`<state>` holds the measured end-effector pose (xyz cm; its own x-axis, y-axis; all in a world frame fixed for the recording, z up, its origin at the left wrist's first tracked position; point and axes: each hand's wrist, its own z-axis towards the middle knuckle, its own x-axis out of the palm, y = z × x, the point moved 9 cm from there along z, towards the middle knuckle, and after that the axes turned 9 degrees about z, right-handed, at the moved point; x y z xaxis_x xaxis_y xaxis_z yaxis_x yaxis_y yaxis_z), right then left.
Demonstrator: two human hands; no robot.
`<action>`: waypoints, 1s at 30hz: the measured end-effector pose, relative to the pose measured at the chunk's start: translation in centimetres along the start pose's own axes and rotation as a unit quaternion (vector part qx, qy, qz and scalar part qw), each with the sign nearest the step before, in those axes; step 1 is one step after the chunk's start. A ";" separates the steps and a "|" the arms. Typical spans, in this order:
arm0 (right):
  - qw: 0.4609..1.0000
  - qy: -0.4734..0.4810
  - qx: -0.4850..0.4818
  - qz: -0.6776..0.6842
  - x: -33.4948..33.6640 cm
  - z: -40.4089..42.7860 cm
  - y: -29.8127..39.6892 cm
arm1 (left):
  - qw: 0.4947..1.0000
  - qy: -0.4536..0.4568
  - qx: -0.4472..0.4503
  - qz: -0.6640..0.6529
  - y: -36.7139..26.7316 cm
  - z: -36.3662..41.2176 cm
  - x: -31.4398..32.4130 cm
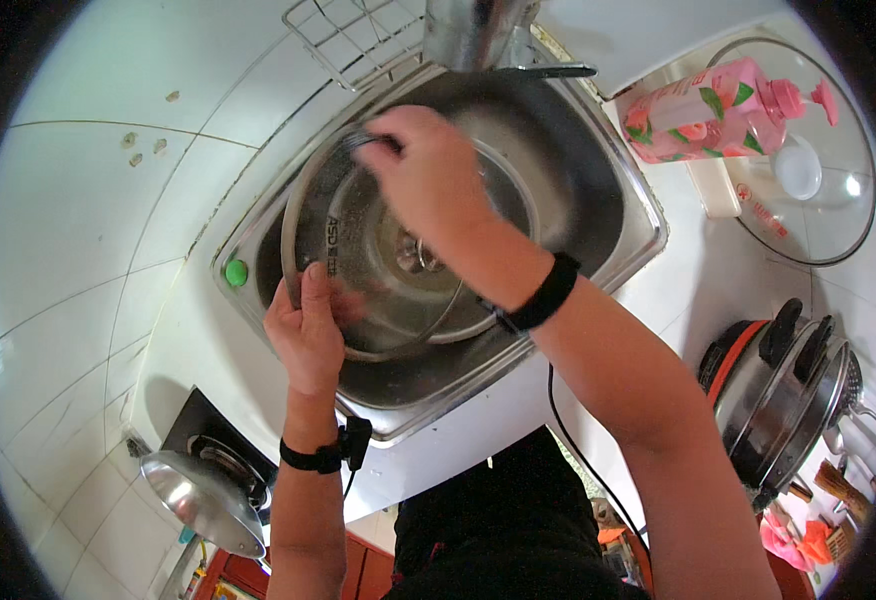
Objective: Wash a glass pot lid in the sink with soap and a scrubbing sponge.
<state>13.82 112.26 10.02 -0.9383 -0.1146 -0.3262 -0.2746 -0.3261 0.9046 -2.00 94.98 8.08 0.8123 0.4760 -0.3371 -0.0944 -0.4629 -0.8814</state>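
A round glass pot lid with a rim band is tilted over the metal sink. My left hand grips the lid's lower left edge, thumb on top. My right hand is at the lid's upper left rim, fingers closed on a small dark, blurred item that I cannot make out. Under the lid, a round metal vessel shows in the sink. Both wrists wear black bands.
The faucet and a wire rack are at the sink's far edge. At right are a pink pump bottle, another glass lid and stacked pans. A metal wok sits lower left.
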 end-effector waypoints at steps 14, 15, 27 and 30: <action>0.999 0.019 -0.040 0.010 0.2 0.8 0.0 | 0.998 0.038 0.001 0.046 1.1 0.0 -1.0; 0.997 0.031 -0.073 0.019 0.5 1.1 0.7 | 0.998 0.042 -0.002 0.047 1.0 0.1 -0.8; 0.868 0.286 0.303 -0.270 0.0 -10.4 -16.1 | 0.999 0.052 0.003 0.004 1.0 -0.1 -0.2; 0.888 0.266 0.249 -0.279 -1.1 -8.3 -17.4 | 0.998 0.056 0.021 -0.006 -0.1 -0.5 1.1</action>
<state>21.38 110.26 -7.62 -0.4316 -0.5368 -0.7250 -0.8487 -0.0306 0.5279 -0.86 95.20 8.00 0.8722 0.3943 -0.2894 -0.1060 -0.4252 -0.8989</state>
